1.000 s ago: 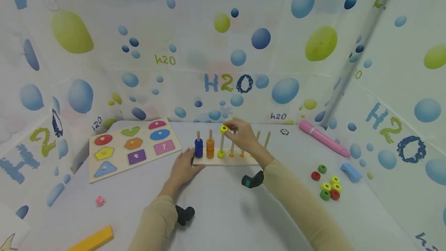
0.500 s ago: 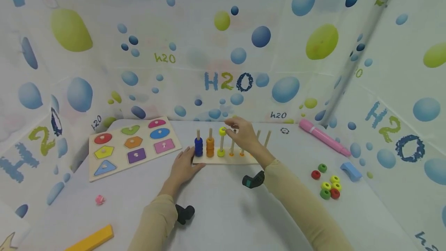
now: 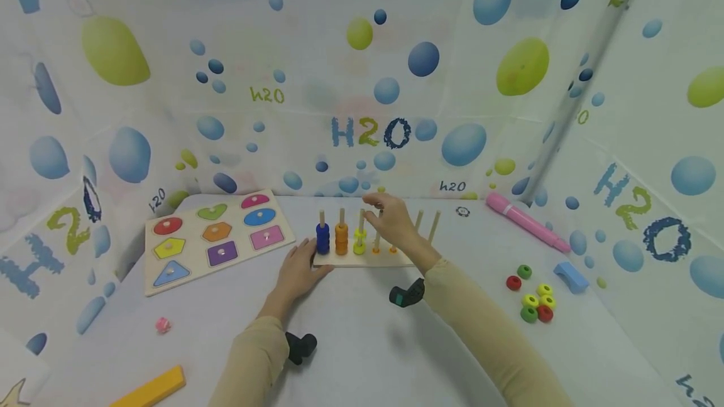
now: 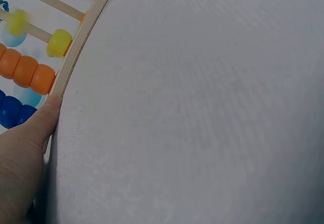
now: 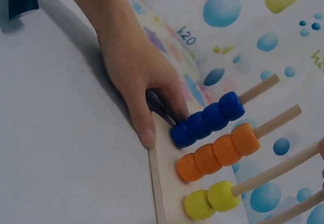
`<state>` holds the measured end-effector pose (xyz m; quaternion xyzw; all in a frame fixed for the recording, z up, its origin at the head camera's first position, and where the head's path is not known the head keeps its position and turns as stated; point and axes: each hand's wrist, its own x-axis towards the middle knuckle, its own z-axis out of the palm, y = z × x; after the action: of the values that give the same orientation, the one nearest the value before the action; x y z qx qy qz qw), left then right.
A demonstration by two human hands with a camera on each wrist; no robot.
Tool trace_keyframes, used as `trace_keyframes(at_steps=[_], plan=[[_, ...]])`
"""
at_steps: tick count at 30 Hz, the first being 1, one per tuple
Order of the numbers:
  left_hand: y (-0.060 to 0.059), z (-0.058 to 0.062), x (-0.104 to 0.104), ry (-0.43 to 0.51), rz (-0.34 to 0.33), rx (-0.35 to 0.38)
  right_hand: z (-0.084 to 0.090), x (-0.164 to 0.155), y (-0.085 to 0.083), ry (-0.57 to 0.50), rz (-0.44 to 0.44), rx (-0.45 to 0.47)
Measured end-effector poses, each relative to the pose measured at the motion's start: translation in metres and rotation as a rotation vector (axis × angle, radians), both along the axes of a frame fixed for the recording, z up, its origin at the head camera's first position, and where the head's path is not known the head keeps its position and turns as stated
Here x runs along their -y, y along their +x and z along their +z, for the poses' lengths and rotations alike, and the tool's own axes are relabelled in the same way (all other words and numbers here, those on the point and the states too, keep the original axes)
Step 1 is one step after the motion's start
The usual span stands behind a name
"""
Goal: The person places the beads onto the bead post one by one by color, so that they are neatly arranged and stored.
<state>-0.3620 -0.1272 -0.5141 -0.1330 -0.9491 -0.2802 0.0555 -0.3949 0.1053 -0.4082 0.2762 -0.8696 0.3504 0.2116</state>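
Now the left hand (image 3: pixel 298 271) lies flat, steadying the wooden peg board (image 3: pixel 362 260) mid-frame; the right hand (image 3: pixel 392 223) hovers spread, empty, beside two yellow rings (image 3: pixel 359 242). Keep the board pinned.

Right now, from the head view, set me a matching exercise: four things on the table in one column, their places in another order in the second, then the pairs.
Things:
1. blue beads
2. pink marker
3. shape puzzle board
4. yellow block

Places:
A. near left edge of the table
B. far right, by the curtain
C. leftmost peg of the wooden peg board
D. left of the peg board, lying flat

Pairs: 1-C, 2-B, 3-D, 4-A
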Motion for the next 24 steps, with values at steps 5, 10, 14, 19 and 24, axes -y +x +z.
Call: trace_keyframes(at_steps=[5, 10, 14, 19, 24], plan=[[-0.001, -0.002, -0.001, 0.001, -0.006, 0.006, -0.002, -0.016, 0.005, -0.105, -0.004, -0.014], [-0.003, -0.003, 0.0, 0.006, -0.002, 0.006, -0.002, -0.046, 0.008, -0.189, -0.032, -0.057], [-0.004, -0.004, 0.002, 0.002, -0.003, 0.013, -0.007, -0.08, 0.015, -0.23, -0.115, -0.091], [-0.004, -0.004, 0.002, -0.003, -0.009, -0.008, -0.02, -0.127, 0.028, -0.247, -0.196, -0.143], [-0.003, -0.002, -0.001, -0.003, -0.018, 0.001, -0.036, -0.174, 0.052, -0.205, -0.29, -0.091]])
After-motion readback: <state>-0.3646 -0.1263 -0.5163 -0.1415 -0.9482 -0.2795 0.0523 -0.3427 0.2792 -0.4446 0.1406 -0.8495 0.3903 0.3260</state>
